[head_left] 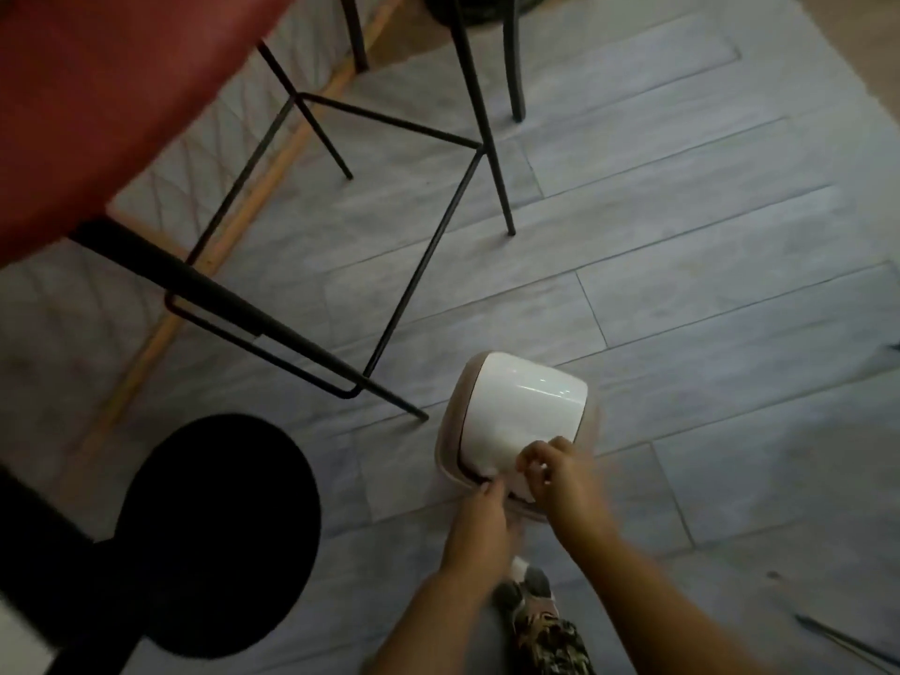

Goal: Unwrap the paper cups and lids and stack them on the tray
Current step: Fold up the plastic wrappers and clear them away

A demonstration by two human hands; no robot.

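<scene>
No paper cups, lids or tray are in view. A white bin [523, 406] with a swing lid and a beige rim stands on the floor in front of me. My left hand [479, 521] reaches to the bin's near rim, fingers stretched out and touching the dark gap beside the lid. My right hand [560, 475] lies on the lid's near edge with its fingers curled. Blur hides whether they pinch anything.
A red-topped table [97, 90] on thin black legs [438, 246] stands to the left and behind the bin. A round black stool seat [214, 533] is at lower left. My foot in a patterned shoe [531, 601] stands on the grey plank floor [730, 333].
</scene>
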